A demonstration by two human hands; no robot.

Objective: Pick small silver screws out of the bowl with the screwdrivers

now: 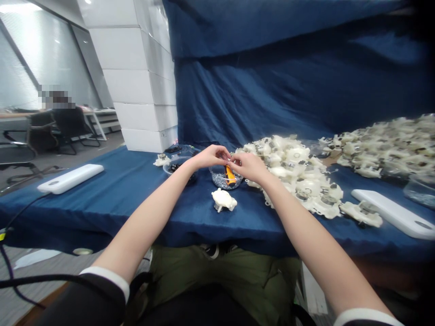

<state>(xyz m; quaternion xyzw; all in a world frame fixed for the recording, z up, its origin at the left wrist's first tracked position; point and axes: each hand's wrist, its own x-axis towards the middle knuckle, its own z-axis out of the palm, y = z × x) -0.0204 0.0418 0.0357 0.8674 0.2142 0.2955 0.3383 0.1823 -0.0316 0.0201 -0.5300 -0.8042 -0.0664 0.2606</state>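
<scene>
Meeting over the right clear bowl (215, 181), the left hand (210, 157) and right hand (249, 165) are held pinched, any grip unclear; one white part (223, 200) is set near the bench (136, 213) edge.

On table (102, 213): bowl (220, 181), 2nd bowl (174, 165) to L, plastic part (223, 200) in front, parts heap (292, 174) to R.

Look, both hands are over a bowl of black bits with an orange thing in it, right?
Not quite: in the head view, the bowl below the left hand and right hand holds silver-grey bits, not black, around the orange thing.
</scene>
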